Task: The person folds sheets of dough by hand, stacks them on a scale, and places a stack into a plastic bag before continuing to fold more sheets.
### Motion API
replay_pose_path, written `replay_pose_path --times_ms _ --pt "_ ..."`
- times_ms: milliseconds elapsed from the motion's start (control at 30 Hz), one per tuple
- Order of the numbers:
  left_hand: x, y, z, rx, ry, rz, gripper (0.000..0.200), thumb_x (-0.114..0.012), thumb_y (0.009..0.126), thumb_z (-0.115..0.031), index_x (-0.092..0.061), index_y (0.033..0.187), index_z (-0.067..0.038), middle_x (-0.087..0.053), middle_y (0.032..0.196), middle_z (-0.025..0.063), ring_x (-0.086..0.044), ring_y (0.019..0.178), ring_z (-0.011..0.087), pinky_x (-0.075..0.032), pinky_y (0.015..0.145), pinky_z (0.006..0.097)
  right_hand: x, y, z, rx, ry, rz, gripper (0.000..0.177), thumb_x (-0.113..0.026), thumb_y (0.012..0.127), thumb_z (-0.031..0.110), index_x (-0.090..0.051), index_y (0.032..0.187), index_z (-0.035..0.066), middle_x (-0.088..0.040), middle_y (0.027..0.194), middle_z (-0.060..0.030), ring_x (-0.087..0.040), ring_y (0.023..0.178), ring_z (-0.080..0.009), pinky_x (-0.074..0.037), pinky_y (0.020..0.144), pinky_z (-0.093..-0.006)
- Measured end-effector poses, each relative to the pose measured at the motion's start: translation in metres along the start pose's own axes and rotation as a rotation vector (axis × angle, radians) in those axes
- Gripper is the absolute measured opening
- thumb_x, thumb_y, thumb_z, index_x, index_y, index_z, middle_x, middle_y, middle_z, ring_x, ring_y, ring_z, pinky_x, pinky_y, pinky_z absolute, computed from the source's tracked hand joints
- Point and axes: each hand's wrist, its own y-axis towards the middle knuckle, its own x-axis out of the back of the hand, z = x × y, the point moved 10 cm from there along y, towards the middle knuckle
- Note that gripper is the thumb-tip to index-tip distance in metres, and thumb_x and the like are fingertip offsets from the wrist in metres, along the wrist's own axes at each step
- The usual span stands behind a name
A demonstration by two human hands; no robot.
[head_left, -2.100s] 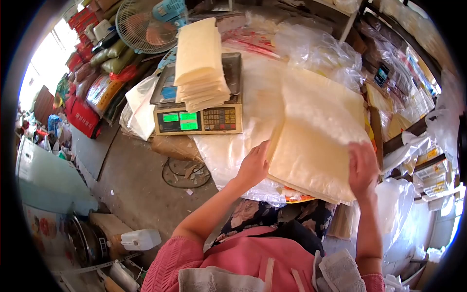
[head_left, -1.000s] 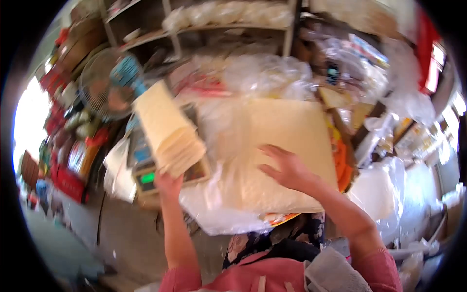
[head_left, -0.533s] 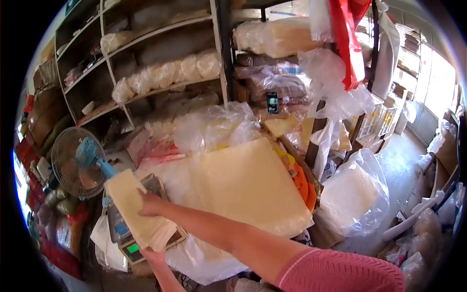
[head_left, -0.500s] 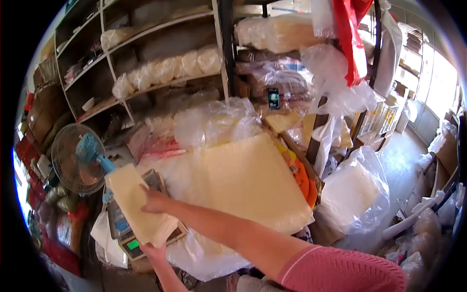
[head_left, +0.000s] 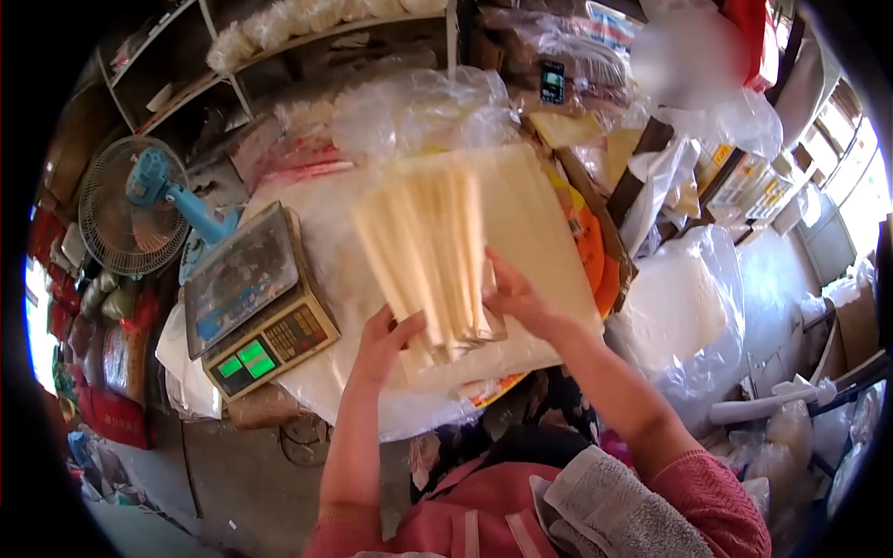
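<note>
A bundle of thin cream-coloured sheets (head_left: 430, 256), slightly blurred and bowed into folds, is held up between my two hands. My left hand (head_left: 383, 342) grips its lower left edge, with the thumb on the near face. On the other side, my right hand (head_left: 517, 296) closes around the lower right edge. Beneath the bundle lies a broad pile of larger cream sheets (head_left: 538, 219) on the table. A digital scale (head_left: 244, 284) with a lit green display stands left of my left hand, its metal platform bare.
A blue desk fan (head_left: 153, 195) stands beyond the scale at the left. Crumpled clear plastic (head_left: 419, 107) lies behind the pile. To the right are an orange item (head_left: 586, 237) and a plastic bag of white sheets (head_left: 674, 325). A phone (head_left: 553, 82) stands upright at the back.
The bundle has come off the scale and moved right, over the large pile. Both hands now hold its lower sides. My view has tilted downward.
</note>
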Motion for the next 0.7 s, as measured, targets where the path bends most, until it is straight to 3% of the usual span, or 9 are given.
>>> replay_pose_path --times_ms 67,133,200,233,333,433,533,600,700 --pt "-0.022 0.023 0.015 0.054 0.055 0.060 0.059 -0.064 0.083 -0.040 -0.052 0.125 0.000 -0.060 0.113 0.0097 -0.057 0.102 0.0175 -0.045 0.086 0.0312 0.058 0.002 -0.036 0.102 -0.385 -0.125 0.074 -0.067 0.085 0.020 -0.025 0.145 0.006 -0.050 0.128 -0.0092 -0.049 0.112 -0.0152 -0.042 0.091 -0.0300" --pt "-0.028 0.042 0.016 0.060 0.095 0.061 0.068 -0.065 0.082 -0.043 -0.046 0.130 0.000 -0.057 0.119 0.0115 -0.055 0.107 0.0185 -0.044 0.088 0.0317 0.078 0.003 -0.033 0.010 -0.398 -0.181 0.071 -0.066 0.085 0.022 -0.029 0.144 0.007 -0.052 0.126 -0.0098 -0.050 0.110 -0.0156 -0.042 0.090 -0.0316" --pt "-0.022 0.054 0.009 0.034 0.109 0.000 0.079 -0.067 0.081 -0.045 -0.038 0.135 0.005 -0.051 0.126 0.0140 -0.055 0.109 0.0186 -0.044 0.090 0.0311 0.081 -0.010 -0.025 -0.281 -0.035 -0.162 0.069 -0.067 0.085 0.025 -0.033 0.143 0.008 -0.054 0.124 -0.0105 -0.050 0.111 -0.0167 -0.042 0.091 -0.0339" --pt "-0.023 0.055 -0.003 0.049 0.144 -0.046 0.094 -0.074 0.077 -0.037 -0.020 0.143 0.004 -0.045 0.132 0.0161 -0.053 0.112 0.0195 -0.044 0.093 0.0314 0.079 -0.019 -0.005 -0.360 0.061 -0.315 0.077 -0.070 0.081 0.032 -0.031 0.143 0.007 -0.056 0.123 -0.0112 -0.050 0.116 -0.0198 -0.040 0.097 -0.0346" --pt "-0.053 0.067 -0.025 -0.181 0.037 0.006 0.110 -0.081 0.071 -0.023 -0.003 0.145 0.002 -0.044 0.133 0.0176 -0.052 0.113 0.0206 -0.042 0.095 0.0310 0.057 -0.010 0.029 -0.198 -0.130 -0.292 0.093 -0.075 0.075 0.038 -0.024 0.144 0.002 -0.055 0.126 -0.0124 -0.050 0.119 -0.0216 -0.038 0.100 -0.0321" --pt "-0.071 0.059 -0.034 -0.074 0.008 0.120 0.114 -0.080 0.070 -0.011 0.005 0.146 -0.003 -0.037 0.140 0.0169 -0.040 0.126 0.0221 -0.037 0.101 0.0325 0.057 0.001 0.024 -0.045 -0.631 -0.378 0.110 -0.079 0.069 0.042 -0.013 0.144 -0.003 -0.054 0.126 -0.0162 -0.054 0.114 -0.0234 -0.040 0.098 -0.0301" --pt "-0.046 0.071 -0.012 -0.080 0.148 -0.002 0.115 -0.079 0.069 -0.008 0.008 0.146 -0.001 -0.037 0.139 0.0173 -0.043 0.123 0.0226 -0.041 0.096 0.0307 0.061 0.003 0.013 -0.179 -0.282 -0.246 0.120 -0.081 0.065 0.041 -0.004 0.144 -0.005 -0.046 0.133 -0.0227 -0.046 0.123 -0.0276 -0.036 0.103 -0.0321" --pt "-0.048 0.071 -0.006 -0.037 0.078 0.020 0.115 -0.077 0.069 -0.005 0.009 0.145 -0.001 -0.038 0.138 0.0174 -0.046 0.120 0.0228 -0.043 0.093 0.0296 0.062 0.007 0.003 -0.176 -0.192 -0.284 0.122 -0.081 0.065 0.040 -0.001 0.144 -0.004 -0.045 0.133 -0.0246 -0.046 0.123 -0.0298 -0.037 0.103 -0.0324" --pt "-0.053 0.079 -0.003 -0.091 0.140 -0.025 0.115 -0.074 0.069 -0.001 0.012 0.145 -0.002 -0.041 0.135 0.0169 -0.049 0.116 0.0226 -0.045 0.091 0.0293 0.048 0.004 0.023 -0.156 -0.514 -0.383 0.122 -0.081 0.064 0.039 0.001 0.144 -0.004 -0.046 0.132 -0.0255 -0.049 0.121 -0.0318 -0.041 0.099 -0.0320"
